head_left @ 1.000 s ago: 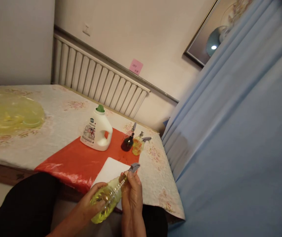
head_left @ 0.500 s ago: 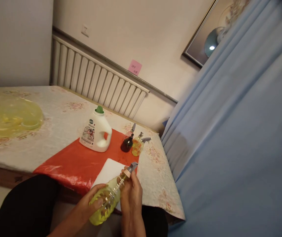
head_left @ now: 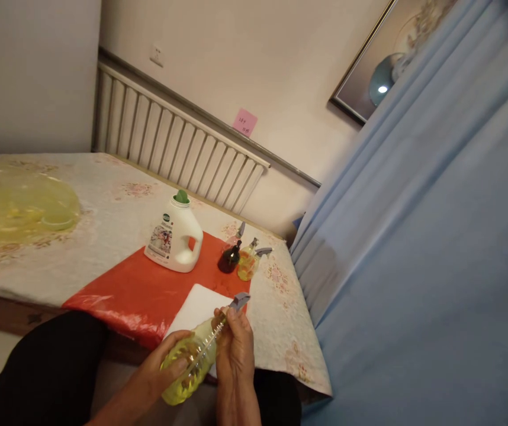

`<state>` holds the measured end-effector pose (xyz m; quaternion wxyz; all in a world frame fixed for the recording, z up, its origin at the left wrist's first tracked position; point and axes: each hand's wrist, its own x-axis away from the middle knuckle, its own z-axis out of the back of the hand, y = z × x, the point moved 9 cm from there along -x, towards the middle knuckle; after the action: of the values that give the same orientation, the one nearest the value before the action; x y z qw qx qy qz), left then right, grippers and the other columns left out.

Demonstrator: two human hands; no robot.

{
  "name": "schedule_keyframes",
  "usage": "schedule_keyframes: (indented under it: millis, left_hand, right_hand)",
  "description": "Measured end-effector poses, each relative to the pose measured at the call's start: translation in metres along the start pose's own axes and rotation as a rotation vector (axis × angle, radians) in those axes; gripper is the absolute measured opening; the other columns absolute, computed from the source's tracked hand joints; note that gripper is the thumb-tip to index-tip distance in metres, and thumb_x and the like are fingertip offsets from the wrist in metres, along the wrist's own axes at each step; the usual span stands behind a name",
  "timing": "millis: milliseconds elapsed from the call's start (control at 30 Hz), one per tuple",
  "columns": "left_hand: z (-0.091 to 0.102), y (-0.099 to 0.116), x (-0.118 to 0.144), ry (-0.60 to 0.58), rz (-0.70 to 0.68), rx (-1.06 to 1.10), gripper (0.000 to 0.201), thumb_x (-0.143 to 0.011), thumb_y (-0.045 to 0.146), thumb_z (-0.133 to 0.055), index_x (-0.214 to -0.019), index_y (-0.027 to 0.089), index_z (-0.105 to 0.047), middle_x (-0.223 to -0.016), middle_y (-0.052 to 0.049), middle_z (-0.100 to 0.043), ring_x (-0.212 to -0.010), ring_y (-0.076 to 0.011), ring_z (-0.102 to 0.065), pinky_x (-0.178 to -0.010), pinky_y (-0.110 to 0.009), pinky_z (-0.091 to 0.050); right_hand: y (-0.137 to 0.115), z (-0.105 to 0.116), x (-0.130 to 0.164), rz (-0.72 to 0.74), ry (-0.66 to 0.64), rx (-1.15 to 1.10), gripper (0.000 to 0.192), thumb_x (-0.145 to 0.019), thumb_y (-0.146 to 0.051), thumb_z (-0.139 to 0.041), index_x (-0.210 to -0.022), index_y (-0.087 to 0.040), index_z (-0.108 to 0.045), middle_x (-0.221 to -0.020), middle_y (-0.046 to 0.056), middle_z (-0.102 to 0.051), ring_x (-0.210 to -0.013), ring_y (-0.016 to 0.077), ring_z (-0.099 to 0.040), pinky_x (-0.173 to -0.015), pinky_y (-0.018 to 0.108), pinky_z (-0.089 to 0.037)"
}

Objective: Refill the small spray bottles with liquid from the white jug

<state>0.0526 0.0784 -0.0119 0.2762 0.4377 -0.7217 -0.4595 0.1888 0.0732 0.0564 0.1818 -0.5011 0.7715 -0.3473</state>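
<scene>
Holding a spray bottle (head_left: pixel 201 349) at body and neck, near side of the white jug

Tilted, its grey sprayer head (head_left: pixel 239 301) pointing away from the person, the bottle is held to the right of the jug (head_left: pixel 178 239) and nearer the person. Left-hand (head_left: pixel 158 364) fingers wrap the broad body, probably to steady it; right-hand (head_left: pixel 237 349) fingers close around the neck, just below the head. This split hold likely stops it turning freely. The left forearm slants in from the lower left; the right rises nearly straight, thumb by the neck.

Under the jug lies a red sheet (head_left: pixel 134 296), perhaps guarding the flowered cloth (head_left: pixel 98 177) from drips. Right of the jug, small bottles stand grouped, among them a dark one (head_left: pixel 228 259).
</scene>
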Motion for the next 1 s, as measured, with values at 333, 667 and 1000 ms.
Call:
schedule_keyframes:
  millis: [333,667,1000]
  left_hand:
    - [0.007,-0.027,-0.011,-0.066,0.062,0.089,0.052,-0.068,0.054,-0.078,-0.107,0.023,-0.065,-0.102,-0.006,-0.074,-0.092,-0.0288,-0.068,-0.079,-0.036,-0.054]
    - [0.013,-0.028,-0.019,-0.026,0.071,0.113,0.062,-0.062,0.060,-0.079,-0.108,0.022,-0.063,-0.099,-0.008,-0.075,-0.090,-0.0311,-0.069,-0.077,-0.038,-0.054]
    - [0.005,-0.014,-0.011,0.014,0.016,-0.001,0.066,-0.062,0.063,-0.077,-0.111,0.024,-0.056,-0.099,-0.006,-0.074,-0.090,-0.0299,-0.068,-0.077,-0.038,-0.054]
  right_hand:
    - [-0.003,0.004,-0.002,0.038,0.011,0.071,0.036,-0.066,-0.040,-0.085,-0.086,-0.017,-0.066,-0.074,0.003,-0.071,-0.074,0.0192,-0.069,-0.075,0.034,-0.054]
    - [0.002,0.002,-0.007,-0.033,-0.045,-0.050,0.026,-0.069,-0.032,-0.081,-0.085,-0.016,-0.070,-0.082,0.006,-0.074,-0.081,0.0209,-0.069,-0.081,0.035,-0.052]
    - [0.003,0.001,-0.007,-0.018,0.020,-0.071,0.027,-0.059,-0.023,-0.089,-0.073,-0.018,-0.066,-0.064,-0.004,-0.066,-0.058,0.0085,-0.060,-0.059,0.019,-0.046]
